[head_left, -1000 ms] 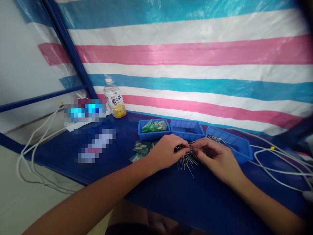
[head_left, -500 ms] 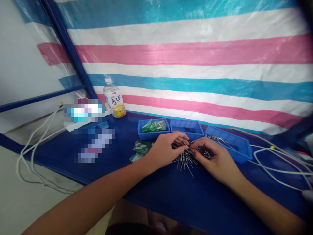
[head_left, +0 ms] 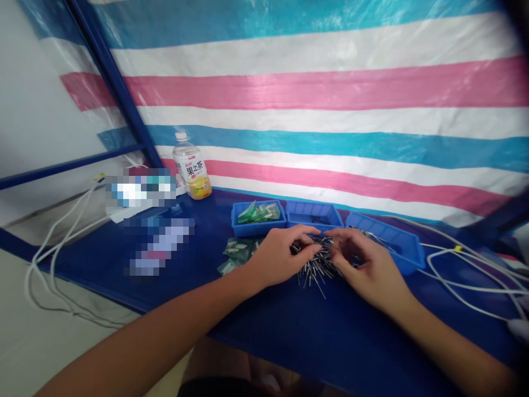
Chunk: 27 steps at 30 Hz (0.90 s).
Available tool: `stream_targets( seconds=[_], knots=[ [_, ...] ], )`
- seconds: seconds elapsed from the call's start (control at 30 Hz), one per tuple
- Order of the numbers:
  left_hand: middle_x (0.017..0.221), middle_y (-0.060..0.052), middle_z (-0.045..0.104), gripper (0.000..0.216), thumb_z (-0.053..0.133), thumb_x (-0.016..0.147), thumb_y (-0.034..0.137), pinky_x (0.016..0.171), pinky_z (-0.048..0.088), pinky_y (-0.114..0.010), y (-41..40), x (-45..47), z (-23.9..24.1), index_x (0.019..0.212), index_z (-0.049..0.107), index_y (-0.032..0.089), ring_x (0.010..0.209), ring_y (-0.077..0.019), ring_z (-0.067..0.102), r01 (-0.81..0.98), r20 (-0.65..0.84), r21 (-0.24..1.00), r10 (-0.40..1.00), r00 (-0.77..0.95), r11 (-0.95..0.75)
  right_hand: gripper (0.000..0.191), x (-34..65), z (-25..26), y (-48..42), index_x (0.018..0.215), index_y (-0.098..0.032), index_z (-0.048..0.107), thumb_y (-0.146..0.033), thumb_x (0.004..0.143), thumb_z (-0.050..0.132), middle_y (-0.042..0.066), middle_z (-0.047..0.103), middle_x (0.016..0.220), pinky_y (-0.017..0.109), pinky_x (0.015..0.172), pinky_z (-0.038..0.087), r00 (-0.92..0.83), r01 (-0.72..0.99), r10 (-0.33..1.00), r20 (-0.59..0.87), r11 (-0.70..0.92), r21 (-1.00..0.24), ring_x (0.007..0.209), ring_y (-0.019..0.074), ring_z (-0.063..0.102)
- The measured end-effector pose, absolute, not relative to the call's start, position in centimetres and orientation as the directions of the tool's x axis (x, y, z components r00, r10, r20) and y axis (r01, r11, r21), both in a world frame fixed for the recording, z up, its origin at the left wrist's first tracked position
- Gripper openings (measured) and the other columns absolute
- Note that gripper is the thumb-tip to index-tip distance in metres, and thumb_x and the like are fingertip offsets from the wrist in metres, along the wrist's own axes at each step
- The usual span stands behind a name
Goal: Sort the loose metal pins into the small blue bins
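Note:
A heap of thin metal pins [head_left: 316,269] lies on the dark blue table [head_left: 289,325]. My left hand [head_left: 278,256] rests at the heap's left side, fingers curled and pinched among the pins. My right hand [head_left: 366,262] sits at the heap's right side, fingertips bent in toward the left hand over the pins. What each pinch holds is too small to make out. Behind the hands stand three blue trays: the left tray [head_left: 258,218] with green parts, the middle tray [head_left: 314,214], and the right tray [head_left: 392,242] with more pins.
A juice bottle [head_left: 192,167] stands at the back left. Small green packets [head_left: 237,251] lie left of my left hand. White cables [head_left: 467,273] run along the table's right; more white cables [head_left: 53,242] hang at the left. A striped tarp [head_left: 314,99] closes the back.
Both hands have stayed over the pin heap, with the fingers shifting slightly; the right hand's fingertips have curled closer to the left hand. The view has drifted a little.

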<state>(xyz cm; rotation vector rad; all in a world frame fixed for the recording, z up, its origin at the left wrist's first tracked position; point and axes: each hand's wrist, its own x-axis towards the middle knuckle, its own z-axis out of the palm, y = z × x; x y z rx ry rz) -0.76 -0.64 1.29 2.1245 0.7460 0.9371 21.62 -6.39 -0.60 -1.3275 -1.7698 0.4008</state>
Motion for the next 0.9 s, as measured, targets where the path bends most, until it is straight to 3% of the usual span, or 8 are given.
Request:
stream_targets(
  seconds=[0.1, 0.27, 0.4, 0.57, 0.73, 0.9],
  knots=[
    [0.101, -0.005, 0.086, 0.035, 0.064, 0.102, 0.031, 0.071, 0.062, -0.028, -0.77, -0.85, 1.32, 0.133, 0.073, 0.019, 0.075, -0.0168, 0.078, 0.262, 0.362, 0.744, 0.702, 0.613, -0.614, 0.014, 21.70, -0.62, -6.38, 0.108, -0.026, 0.073, -0.034, 0.097, 0.068, 0.004, 0.076, 0.095, 0.031, 0.064, 0.055, -0.022, 0.660, 0.887, 0.461, 0.359, -0.660, 0.073, 0.0187, 0.068],
    [0.125, -0.006, 0.081, 0.034, 0.062, 0.102, 0.029, 0.092, 0.064, -0.033, -0.79, -0.77, 1.11, 0.132, 0.076, 0.020, 0.105, -0.0229, 0.080, 0.234, 0.408, 0.711, 0.659, 0.632, -0.663, 0.009, 21.24, -0.32, -6.37, 0.099, -0.025, 0.074, -0.033, 0.097, 0.069, 0.003, 0.075, 0.093, 0.030, 0.063, 0.054, -0.083, 0.657, 0.861, 0.502, 0.426, -0.622, 0.071, 0.0172, 0.066],
    [0.123, -0.005, 0.082, 0.030, 0.069, 0.098, 0.026, 0.102, 0.062, -0.034, -0.59, -0.73, 1.03, 0.125, 0.080, 0.020, 0.112, -0.0239, 0.079, 0.214, 0.415, 0.744, 0.690, 0.593, -0.632, 0.009, 21.05, -0.31, -6.37, 0.102, -0.026, 0.074, -0.030, 0.095, 0.071, 0.003, 0.073, 0.093, 0.030, 0.063, 0.055, -0.100, 0.637, 0.868, 0.487, 0.432, -0.639, 0.071, 0.0165, 0.066],
    [0.115, -0.004, 0.084, 0.024, 0.069, 0.095, 0.022, 0.097, 0.064, -0.035, -0.28, -0.87, 1.10, 0.116, 0.081, 0.022, 0.106, -0.0229, 0.081, 0.219, 0.371, 0.807, 0.760, 0.533, -0.548, 0.020, 21.25, -0.59, -6.41, 0.117, -0.029, 0.076, -0.029, 0.098, 0.069, 0.004, 0.075, 0.108, 0.030, 0.064, 0.058, -0.162, 0.603, 0.878, 0.451, 0.450, -0.659, 0.074, 0.0157, 0.069],
    [0.102, -0.003, 0.086, 0.019, 0.071, 0.092, 0.022, 0.080, 0.064, -0.032, -0.28, -0.83, 0.96, 0.111, 0.069, 0.022, 0.088, -0.0199, 0.082, 0.210, 0.311, 0.861, 0.807, 0.503, -0.463, 0.025, 21.18, -0.26, -6.52, 0.123, -0.031, 0.077, -0.032, 0.102, 0.063, 0.004, 0.077, 0.115, 0.032, 0.074, 0.061, -0.192, 0.596, 0.876, 0.443, 0.463, -0.657, 0.086, 0.0182, 0.073],
    [0.103, -0.006, 0.082, 0.028, 0.077, 0.087, 0.023, 0.086, 0.065, -0.032, -0.28, -0.61, 0.60, 0.103, 0.054, 0.023, 0.096, -0.0211, 0.082, 0.081, 0.320, 0.913, 0.824, 0.468, -0.400, 0.024, 21.09, -0.04, -6.69, 0.120, -0.029, 0.077, -0.036, 0.104, 0.062, 0.005, 0.077, 0.112, 0.033, 0.072, 0.061, -0.185, 0.601, 0.890, 0.418, 0.439, -0.668, 0.082, 0.0183, 0.073]
  ],
)
